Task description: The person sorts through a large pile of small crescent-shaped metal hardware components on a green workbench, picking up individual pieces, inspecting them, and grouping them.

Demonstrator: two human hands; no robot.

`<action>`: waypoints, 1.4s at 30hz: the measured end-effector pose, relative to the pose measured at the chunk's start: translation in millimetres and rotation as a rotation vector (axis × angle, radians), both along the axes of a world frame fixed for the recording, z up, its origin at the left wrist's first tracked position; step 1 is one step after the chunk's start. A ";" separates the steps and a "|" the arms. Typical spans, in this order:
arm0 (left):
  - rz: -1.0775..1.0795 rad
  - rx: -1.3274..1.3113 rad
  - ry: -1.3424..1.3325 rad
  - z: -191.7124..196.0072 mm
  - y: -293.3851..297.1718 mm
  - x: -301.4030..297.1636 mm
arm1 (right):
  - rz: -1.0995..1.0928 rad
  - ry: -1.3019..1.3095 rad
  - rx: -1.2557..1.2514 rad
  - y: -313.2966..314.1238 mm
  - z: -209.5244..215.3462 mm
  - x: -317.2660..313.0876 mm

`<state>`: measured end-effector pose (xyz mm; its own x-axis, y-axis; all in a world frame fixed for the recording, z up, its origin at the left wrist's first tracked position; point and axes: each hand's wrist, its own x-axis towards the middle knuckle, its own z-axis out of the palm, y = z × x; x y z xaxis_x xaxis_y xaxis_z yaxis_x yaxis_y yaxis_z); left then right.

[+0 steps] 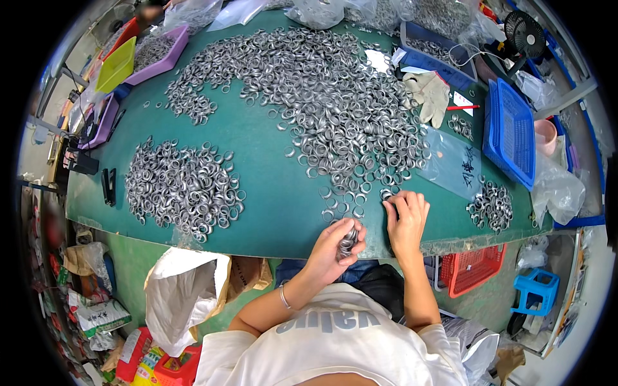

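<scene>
Several grey metal rings (347, 243) are bunched in my left hand (335, 248), its fingers wrapped round them at the table's near edge. My right hand (407, 219) is a little further right, with thumb and fingertips pinched on a metal ring (386, 193) at the tabletop. Just beyond both hands, loose rings trail off a large heap of metal rings (335, 109) that spreads to the far side. A separate pile of rings (183, 186) lies to the left, and a small pile of rings (492, 206) lies at the right.
The green table (270, 193) fills the middle. A clear plastic bag (450, 164), a work glove (428, 96) and stacked blue baskets (508, 132) lie at right. A black stapler (108, 186) is at left. Below the edge stand an open sack (183, 296) and a red crate (473, 270).
</scene>
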<state>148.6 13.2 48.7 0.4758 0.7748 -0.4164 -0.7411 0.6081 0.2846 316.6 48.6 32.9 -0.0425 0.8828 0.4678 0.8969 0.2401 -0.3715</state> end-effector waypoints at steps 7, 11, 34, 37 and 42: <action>-0.048 0.081 -0.002 -10.0 -2.1 -2.7 | 0.030 0.050 -0.057 -1.6 4.0 -4.3; -0.066 0.092 0.124 -4.8 -3.3 -0.5 | 0.034 0.170 -0.009 -2.2 2.0 -3.5; -0.027 0.030 0.105 -8.7 0.5 -1.6 | 0.032 0.396 -0.157 -0.8 -2.5 -4.2; 0.033 0.102 0.174 -3.2 0.0 3.2 | 0.147 1.105 -0.487 -20.8 10.7 -6.9; -0.002 0.226 0.316 -9.5 -1.3 8.2 | 0.247 1.382 -0.686 -37.1 11.6 -17.0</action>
